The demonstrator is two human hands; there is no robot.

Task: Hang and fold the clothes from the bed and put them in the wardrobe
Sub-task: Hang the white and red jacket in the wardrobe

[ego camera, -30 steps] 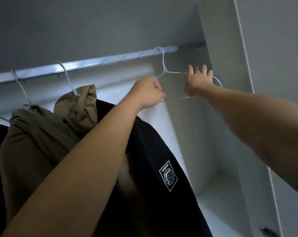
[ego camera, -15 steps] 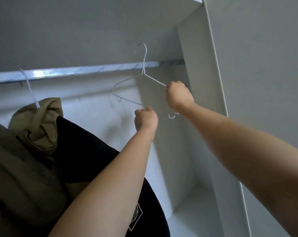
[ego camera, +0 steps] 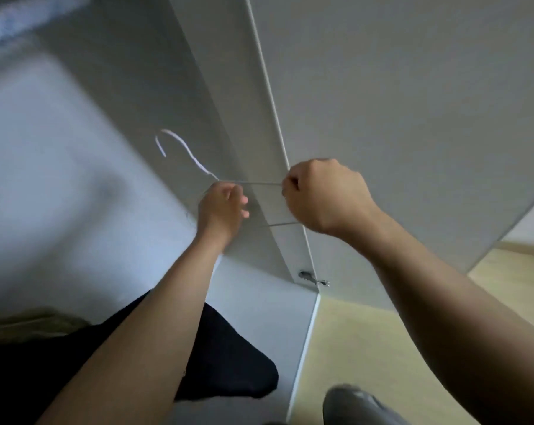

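A thin white wire hanger (ego camera: 186, 151) is off the rail and held in the air in front of the white wardrobe (ego camera: 235, 118). My right hand (ego camera: 324, 194) grips its right shoulder in a fist. My left hand (ego camera: 223, 207) holds its left side, fingers curled around the wire below the hook. A black garment (ego camera: 229, 357) hangs at the lower left inside the wardrobe, under my left forearm, with an olive garment (ego camera: 36, 320) beside it at the left edge.
The open wardrobe door (ego camera: 397, 102) fills the upper right, with a metal hinge (ego camera: 313, 277) at its lower edge. The clothes rail (ego camera: 29, 16) shows blurred at top left. Pale wooden floor (ego camera: 367, 348) lies lower right, with a grey slipper (ego camera: 357, 403) at the bottom.
The hanger came off the rail and moved down and out of the wardrobe with both hands on it. My view dropped toward the floor and the door.
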